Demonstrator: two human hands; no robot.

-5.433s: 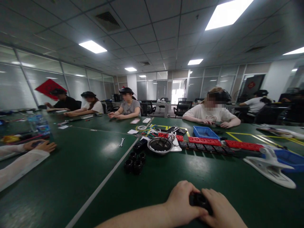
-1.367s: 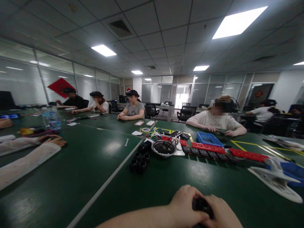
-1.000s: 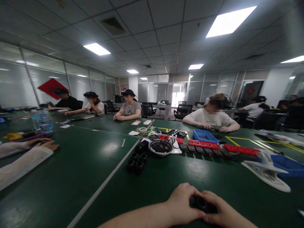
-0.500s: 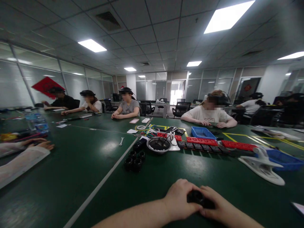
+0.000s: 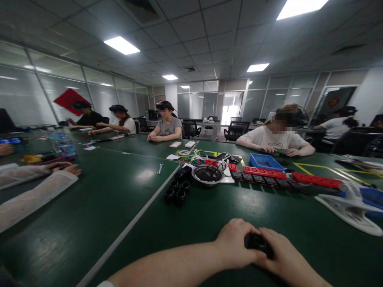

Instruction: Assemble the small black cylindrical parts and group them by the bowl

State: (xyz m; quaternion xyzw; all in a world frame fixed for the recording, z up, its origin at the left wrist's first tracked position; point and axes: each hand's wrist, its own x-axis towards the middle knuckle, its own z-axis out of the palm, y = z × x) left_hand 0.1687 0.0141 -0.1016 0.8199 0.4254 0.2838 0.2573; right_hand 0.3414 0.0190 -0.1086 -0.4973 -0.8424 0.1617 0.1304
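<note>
My left hand (image 5: 236, 246) and my right hand (image 5: 280, 252) meet low in the view, to the right of the middle. Between them they grip a small black rounded object (image 5: 256, 241), just above the green table. Fingers and thumbs cover most of it, so its exact kind cannot be made out. Farther off to the left stand several black ring-shaped parts (image 5: 177, 195), grouped close together. A metal bowl (image 5: 207, 182) with dark contents sits behind them, beside a black box-like item (image 5: 183, 173).
Red power strips (image 5: 263, 171), a blue tray (image 5: 265, 161) and tangled cables lie beyond the bowl. A white stand-like piece (image 5: 347, 209) rests at right, a wrench (image 5: 160, 169) left of centre. A co-worker's sleeved arms (image 5: 38, 195) reach in from the left; other people sit opposite.
The camera has turned, so the scene sits farther right. Both my hands still hold the black object, which now shows a smoother side. A pale-edged item at lower right has left the view.
</note>
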